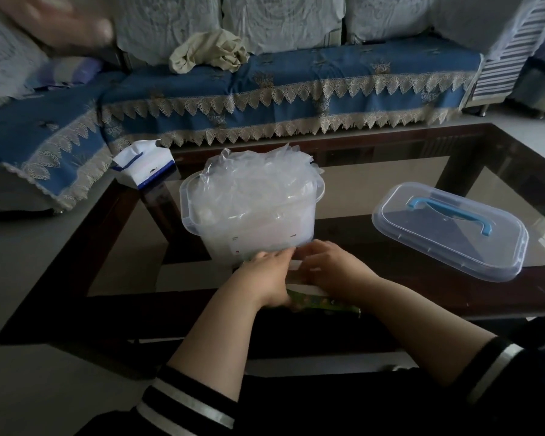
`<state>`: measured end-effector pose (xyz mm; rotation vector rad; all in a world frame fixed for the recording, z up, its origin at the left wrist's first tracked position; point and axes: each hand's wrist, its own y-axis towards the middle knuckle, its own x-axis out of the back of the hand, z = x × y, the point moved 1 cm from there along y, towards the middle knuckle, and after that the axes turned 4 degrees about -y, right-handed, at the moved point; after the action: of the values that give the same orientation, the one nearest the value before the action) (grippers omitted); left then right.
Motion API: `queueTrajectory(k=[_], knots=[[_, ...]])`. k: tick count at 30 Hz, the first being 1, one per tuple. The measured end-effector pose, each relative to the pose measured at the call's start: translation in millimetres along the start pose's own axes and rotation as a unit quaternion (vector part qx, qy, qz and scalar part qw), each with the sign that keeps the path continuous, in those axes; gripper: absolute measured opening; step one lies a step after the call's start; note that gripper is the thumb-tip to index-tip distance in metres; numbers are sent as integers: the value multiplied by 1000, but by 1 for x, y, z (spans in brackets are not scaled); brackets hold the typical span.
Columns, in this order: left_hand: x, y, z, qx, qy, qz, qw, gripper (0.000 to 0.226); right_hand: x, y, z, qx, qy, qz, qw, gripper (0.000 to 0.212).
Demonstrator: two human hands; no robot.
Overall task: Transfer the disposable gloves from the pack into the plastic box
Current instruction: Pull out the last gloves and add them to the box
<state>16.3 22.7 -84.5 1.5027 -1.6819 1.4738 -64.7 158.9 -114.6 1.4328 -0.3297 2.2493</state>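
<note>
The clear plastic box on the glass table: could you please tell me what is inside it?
The clear plastic box is heaped with thin transparent disposable gloves, piled above its rim. Whatever lies beneath that pile cannot be seen.

- Clear plastic box [252,221]: lidless, upright on the glass table's left-centre.
- Disposable gloves [258,174]: crumpled translucent heap filling the box, bulging above its rim.
- Pack [324,302]: green-edged, flat, just in front of the box.

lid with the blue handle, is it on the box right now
No, the lid lies on the table to the right of the open box.
</note>
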Motion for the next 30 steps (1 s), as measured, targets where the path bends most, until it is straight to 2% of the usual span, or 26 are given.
queueTrajectory(k=[3, 6, 9, 11, 13, 16, 18, 21, 23, 25, 27, 29, 30], knots=[[-1, 1, 2, 27, -40, -13, 999, 96, 23, 0, 6, -35, 90, -79, 992, 7], [-2, 1, -1, 10, -16, -14, 1000, 84, 46, -2, 11, -49, 172, -153, 972, 9], [1, -1, -2, 11, -10, 2, 1000, 88, 66, -8, 11, -40, 232, -228, 945, 25], [7, -5, -4, -16, -41, 6, 999, 93, 79, -13, 11, -28, 269, -267, 925, 34], [18, -13, -7, -52, -118, 11, 992, 92, 88, -18, 13, -16, 296, -281, 913, 33], [34, -25, -9, -127, -305, 26, 943, 85, 94, -21, 13, -18, 308, -294, 905, 30], [41, -30, -10, -180, -397, 7, 900, 99, 97, -22, 10, -21, 274, -302, 913, 26], [50, -32, -14, -193, -517, -28, 833, 109, 101, -25, 7, -16, 168, -306, 937, 21], [55, -34, -24, -189, -545, -73, 813, 91, 101, -27, 8, -6, 141, -303, 942, 18], [57, -32, -35, -183, -540, -127, 812, 55, 100, -28, 10, 9, 124, -289, 949, 16], [56, -26, -39, -173, -559, -180, 791, 19, 101, -29, 11, 9, 103, -277, 955, 16], [59, -25, -41, -186, -573, -199, 773, 17, 102, -28, 10, -11, 187, -268, 945, 23], [61, -25, -42, -202, -568, -197, 773, 20, 104, -29, 12, -25, 311, -267, 912, 25]])
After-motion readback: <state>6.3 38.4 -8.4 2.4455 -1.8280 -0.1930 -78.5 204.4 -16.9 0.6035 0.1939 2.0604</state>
